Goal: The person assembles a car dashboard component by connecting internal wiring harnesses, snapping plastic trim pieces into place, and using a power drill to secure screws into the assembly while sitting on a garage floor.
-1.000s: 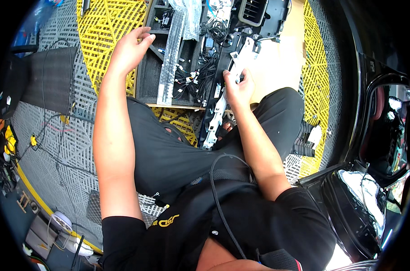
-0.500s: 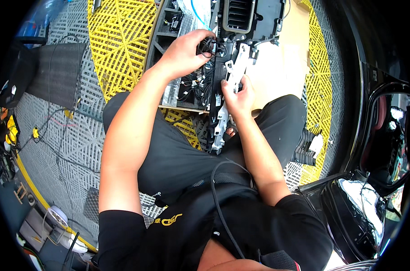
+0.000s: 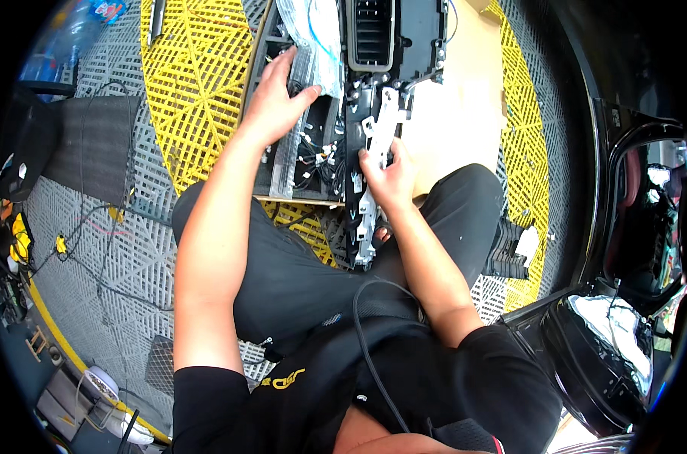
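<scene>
In the head view, with the picture's middle as the clock's centre, the long, narrow white-and-black panel with notched edges (image 3: 383, 122) runs from near the centre toward 12 to 1 o'clock. The person's bare right hand (image 3: 391, 178), between 1 and 2 o'clock, is clamped on it, thumb on one long edge, fingers at the other. The bare left hand (image 3: 277, 104), at 11 o'clock, has thumb and fingers spread apart at a long translucent plastic strip (image 3: 285, 168); whether it presses on the strip I cannot tell

The right hand does best with a firm, even grip, since so slender a piece would likely twist if squeezed at one spot. The left is best kept light: small white connectors on black wires (image 3: 322, 157), between 11 and 12 o'clock, could snag on fingers. The black panel with a rectangular vent (image 3: 421, 47), near 12 to 1 o'clock, lies close to the long piece's far end, so tilting should be gentle
</scene>
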`<action>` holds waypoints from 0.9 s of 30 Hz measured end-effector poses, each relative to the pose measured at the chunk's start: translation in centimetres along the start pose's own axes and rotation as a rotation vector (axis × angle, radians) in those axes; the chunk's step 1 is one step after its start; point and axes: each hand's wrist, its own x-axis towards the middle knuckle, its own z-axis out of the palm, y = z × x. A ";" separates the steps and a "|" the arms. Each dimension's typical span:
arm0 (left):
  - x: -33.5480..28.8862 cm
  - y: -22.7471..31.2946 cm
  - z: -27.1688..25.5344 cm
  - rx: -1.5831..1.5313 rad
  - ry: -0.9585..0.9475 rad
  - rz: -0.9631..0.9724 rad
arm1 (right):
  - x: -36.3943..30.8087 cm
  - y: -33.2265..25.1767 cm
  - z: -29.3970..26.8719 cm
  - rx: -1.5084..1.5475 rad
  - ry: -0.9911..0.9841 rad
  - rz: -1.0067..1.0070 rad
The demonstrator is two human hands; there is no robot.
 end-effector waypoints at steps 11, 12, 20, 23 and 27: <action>0.9 5.4 -3.6 -1.569 -0.166 -0.091 | -3.2 -3.1 1.6 0.098 -0.174 -0.154; 1.2 4.6 -3.9 -1.596 -0.186 -0.095 | -3.8 -2.7 1.9 0.103 -0.201 -0.170; 1.1 1.7 -6.4 -1.767 -0.183 -0.137 | -2.1 -4.0 2.4 -0.190 -0.513 -0.304; 0.5 1.7 -7.5 -1.740 -0.230 -0.098 | 1.2 -6.0 0.2 -0.106 -0.601 -0.251; 0.6 1.8 -7.1 -1.690 -0.198 -0.159 | 7.4 -8.9 -3.6 0.077 -0.137 -0.311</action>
